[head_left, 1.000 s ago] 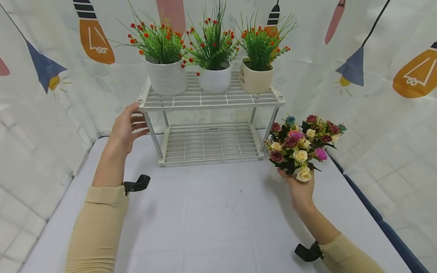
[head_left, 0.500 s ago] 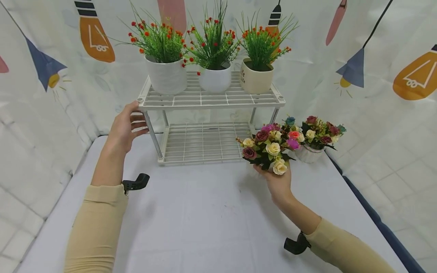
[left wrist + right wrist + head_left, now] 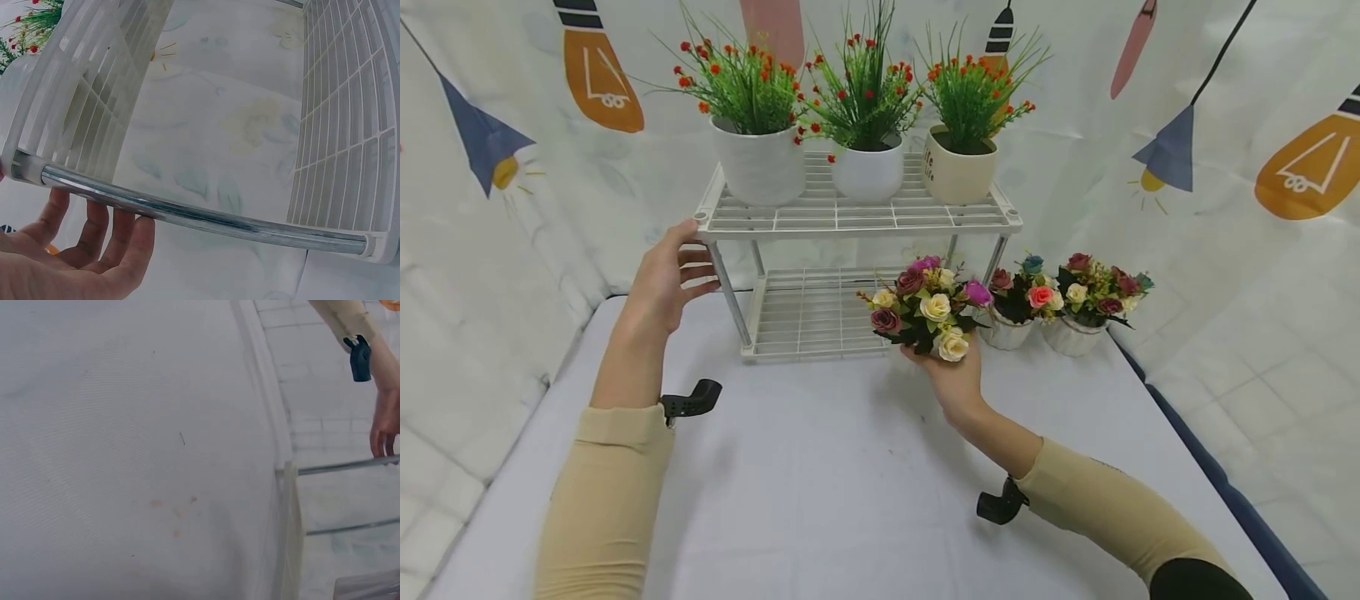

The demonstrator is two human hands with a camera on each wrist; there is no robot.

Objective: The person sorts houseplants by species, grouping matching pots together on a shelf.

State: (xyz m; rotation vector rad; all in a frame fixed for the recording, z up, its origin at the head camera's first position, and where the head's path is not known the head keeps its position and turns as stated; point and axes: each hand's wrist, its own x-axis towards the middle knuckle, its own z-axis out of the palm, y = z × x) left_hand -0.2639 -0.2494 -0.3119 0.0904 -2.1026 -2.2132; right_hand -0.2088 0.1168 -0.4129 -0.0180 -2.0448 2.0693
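My left hand (image 3: 658, 279) touches the left front corner of a white two-tier wire rack (image 3: 850, 225). In the left wrist view, its loosely bent fingers (image 3: 134, 250) rest against the metal post (image 3: 206, 214). With my right hand (image 3: 958, 387) I grip a pot of roses (image 3: 935, 308), cream, maroon and purple, in front of the rack's lower shelf (image 3: 808, 321). Blooms and hand hide that pot. In the right wrist view mostly tablecloth (image 3: 125, 437) shows, and a pale, blurred object (image 3: 369, 586) at the lower right may be the pot.
White, white and cream pots (image 3: 958, 171) with red-flowered grass stand on the top shelf. Right of the rack, two more rose pots (image 3: 1007, 329) (image 3: 1073, 335) sit on the white-covered table (image 3: 820, 483). A printed curtain (image 3: 1075, 150) hangs behind.
My right hand has carried the rose pot leftward, from beside the rack's right post to in front of the lower shelf. The two other rose pots are now uncovered. My left hand stays at the corner.
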